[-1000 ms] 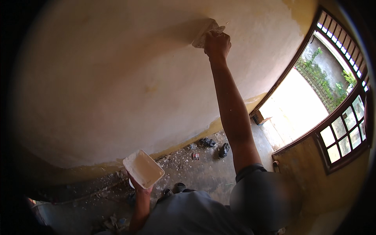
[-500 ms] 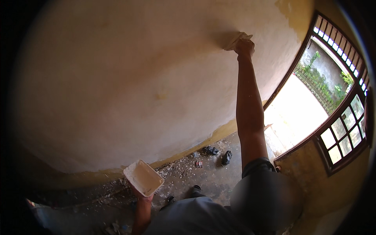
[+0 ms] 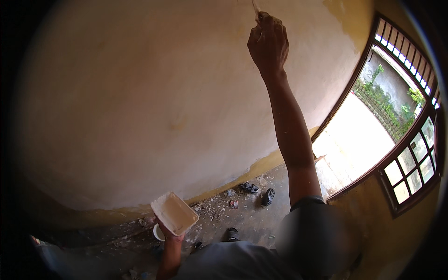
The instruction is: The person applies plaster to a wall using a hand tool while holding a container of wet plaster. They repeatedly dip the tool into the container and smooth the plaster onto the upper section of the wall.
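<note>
While facing a broad, off-white plastered wall [image 3: 140, 107] with ochre-yellow strips along its foot and at its upper right, has on the right an open doorway [image 3: 359, 133] framed in dark reddish-brown wood, bright beyond, with leafy green plants [image 3: 380, 105] outside. Stands on a dull grey floor [image 3: 254, 219], with a dark-framed, small-paned window [image 3: 410, 168] at the far right. Wears a dark grey short-sleeved shirt [image 3: 219, 261]. Reaches far up with the right hand [image 3: 269, 44], fingers curled closed around a thin, pale, flat tool [image 3: 255, 6] at the top edge of the view. Cannot tell, with much of the tool cut off or hidden, whether touching the wall with it. Holds low on the left, well apart from the tool, a rectangular, round-cornered, whitish tray [image 3: 162, 201] containing smooth cream-coloured paste [image 3: 176, 215], gripping it from below with the left hand [image 3: 172, 237], fingers mostly hidden. Has a round white tub [image 3: 159, 232] just beside that hand in the view. Has on the floor, near the wall's foot, two crumpled black plastic bundles [image 3: 268, 197], a small red-and-white packet [image 3: 233, 204] and scattered white crumbs [image 3: 212, 210].
</note>
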### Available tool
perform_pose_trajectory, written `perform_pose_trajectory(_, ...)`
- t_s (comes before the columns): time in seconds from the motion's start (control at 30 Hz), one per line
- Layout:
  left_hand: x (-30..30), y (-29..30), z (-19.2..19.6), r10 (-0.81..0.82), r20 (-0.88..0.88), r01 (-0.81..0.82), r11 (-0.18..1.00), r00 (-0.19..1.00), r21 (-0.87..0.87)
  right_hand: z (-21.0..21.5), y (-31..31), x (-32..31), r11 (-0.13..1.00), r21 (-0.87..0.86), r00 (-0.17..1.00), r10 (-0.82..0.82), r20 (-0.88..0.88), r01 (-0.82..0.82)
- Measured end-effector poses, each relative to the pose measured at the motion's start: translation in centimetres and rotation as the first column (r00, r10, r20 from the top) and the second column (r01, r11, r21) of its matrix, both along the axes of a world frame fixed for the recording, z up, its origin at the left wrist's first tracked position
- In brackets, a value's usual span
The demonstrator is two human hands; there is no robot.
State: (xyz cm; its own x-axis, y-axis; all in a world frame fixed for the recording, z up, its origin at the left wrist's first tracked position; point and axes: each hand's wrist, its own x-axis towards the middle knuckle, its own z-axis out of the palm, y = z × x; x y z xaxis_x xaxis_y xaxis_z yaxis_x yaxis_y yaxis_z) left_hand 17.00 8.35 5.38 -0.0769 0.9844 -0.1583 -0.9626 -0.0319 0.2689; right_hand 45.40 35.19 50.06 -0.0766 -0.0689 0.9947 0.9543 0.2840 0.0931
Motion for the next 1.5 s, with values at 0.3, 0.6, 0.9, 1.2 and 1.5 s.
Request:
perform_pose_trajectory(0.3, 5.3, 1.7, 1.7, 0.059, 0.051, -0.059, 0.998, 0.997, -0.014, -7.1, 0.1, 4.8, 0.932, -0.356, 0.948, 0.058, 0.312, 0.061)
perform_pose_trajectory(0.6, 6.4, 3.3, 1.1, 0.054, 0.075, -0.051, 0.998, 0.996, -0.041, 3.3, 2.2, 7.1, 0.820, -0.487, 0.848, -0.005, -0.530, -0.300)
perform_pose_trajectory(0.9, 4.9, 2.2, 0.5, 0.088, 0.055, -0.087, 0.996, 0.995, -0.030, 3.0, 1.1, -2.3, 0.880, -0.456, 0.966, 0.008, -0.259, -0.130)
perform_pose_trajectory(1.2, 3.7, 1.7, 0.8, 0.086, 0.074, -0.082, 0.995, 0.994, -0.053, -4.5, -2.4, -4.1, 0.831, -0.513, 0.950, 0.299, 0.086, -0.215)
perform_pose_trajectory(1.5, 4.4, 2.3, 0.8, 0.070, -0.004, -0.070, 0.993, 0.998, -0.093, -7.2, 7.2, 8.5, 0.993, 0.021, 0.983, -0.121, 0.137, 0.119)
